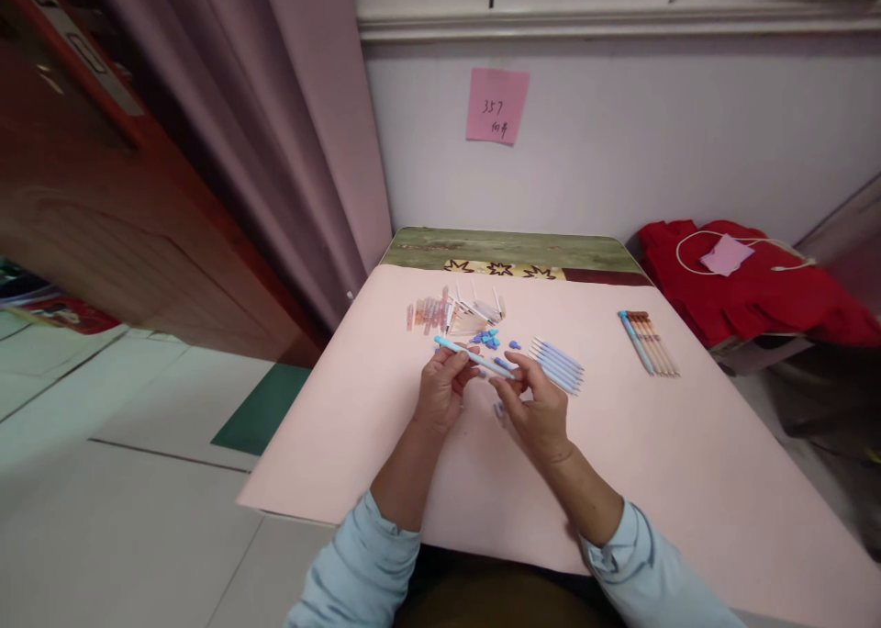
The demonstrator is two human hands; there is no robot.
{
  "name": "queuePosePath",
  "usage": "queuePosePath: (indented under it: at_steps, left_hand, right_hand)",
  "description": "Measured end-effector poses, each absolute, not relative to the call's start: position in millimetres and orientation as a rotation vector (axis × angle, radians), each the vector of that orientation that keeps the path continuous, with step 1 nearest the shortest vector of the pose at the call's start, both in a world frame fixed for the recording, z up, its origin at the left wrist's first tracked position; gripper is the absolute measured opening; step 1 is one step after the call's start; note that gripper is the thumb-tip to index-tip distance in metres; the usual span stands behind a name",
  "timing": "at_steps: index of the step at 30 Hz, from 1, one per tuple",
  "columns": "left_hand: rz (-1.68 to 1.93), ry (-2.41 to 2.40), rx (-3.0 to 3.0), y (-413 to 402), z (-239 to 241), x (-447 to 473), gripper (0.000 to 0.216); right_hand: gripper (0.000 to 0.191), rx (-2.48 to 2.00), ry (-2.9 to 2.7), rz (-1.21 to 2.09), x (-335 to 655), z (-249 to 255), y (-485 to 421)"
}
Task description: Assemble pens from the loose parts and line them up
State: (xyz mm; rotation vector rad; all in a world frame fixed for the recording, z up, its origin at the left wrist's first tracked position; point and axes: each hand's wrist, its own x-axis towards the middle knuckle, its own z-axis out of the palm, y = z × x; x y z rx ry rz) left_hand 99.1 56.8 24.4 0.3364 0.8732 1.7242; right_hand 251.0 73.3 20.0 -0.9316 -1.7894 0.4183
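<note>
"What takes up the most room?"

"The desk (592,247), mostly under a pink cover (647,472). A red cloth (750,284) lies beyond its right side, with a cord on it."

"And the hands?"

"Both are over the cover, near its middle. The left hand (441,389) has its grip around a blue pen (485,363), close to the bright-blue end, thumb on top. The right hand (543,417) has thumb and fingers about the other end; I can't tell whether that grip is pressing or merely touching."

"So where exactly is the pen?"

"Between the two hands, tilted down toward the right, raised over the loose parts."

"What lies around it?"

"Well to the right, a set of pens (653,345), mostly brown-topped. Nearer, just beyond the right hand, a row of pale-blue barrels (556,367). Past the left hand, patterned strips (428,314) and a heap of thin white sticks (474,318). Smallest are the blue pieces (490,339), one of them apart (515,344)."

"What worries you?"

"If the right fingers push off-line, the slim pen could twist from the left thumb and drop among the pieces, scattering them. A careless right knuckle could also nudge the barrels, and round ones would probably roll."
</note>
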Motion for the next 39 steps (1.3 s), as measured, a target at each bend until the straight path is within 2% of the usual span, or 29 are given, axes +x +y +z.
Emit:
queuePosePath:
  at_steps: [6,18,22,25,26,30,32,39]
  left_hand:
    - [1.665,0.817,0.368,55.8,21.9,97.7,0.022]
    - [1.597,0.738,0.425,51.9,21.0,97.7,0.02]
    - [1.646,0.764,0.439,53.9,21.1,99.7,0.021]
    - [1.702,0.785,0.402,55.9,21.1,100.4,0.022]
    - [1.713,0.789,0.389,56.4,21.1,100.5,0.023]
    - [1.713,0.793,0.397,56.9,21.0,100.5,0.022]
    - [1.693,0.786,0.412,56.3,21.0,100.3,0.022]
    - [1.638,0.729,0.407,52.7,23.0,99.7,0.019]
  right_hand:
    - [0.01,-0.936,-1.773,0.395,250.1,23.6,71.7]
    - [0.03,-0.983,-1.855,0.403,256.0,25.7,71.4]
    - [0.023,-0.954,-1.823,0.435,254.9,22.6,71.2]
    - [0.038,-0.922,-1.793,0.449,252.1,20.7,70.2]
    - [0.038,-0.914,-1.788,0.449,251.2,20.7,69.8]
    - [0.014,-0.892,-1.79,0.383,250.0,23.2,69.5]
    - [0.009,-0.904,-1.798,0.345,250.5,24.3,70.1]
    - [0.022,-0.977,-1.826,0.322,254.5,25.1,71.2]
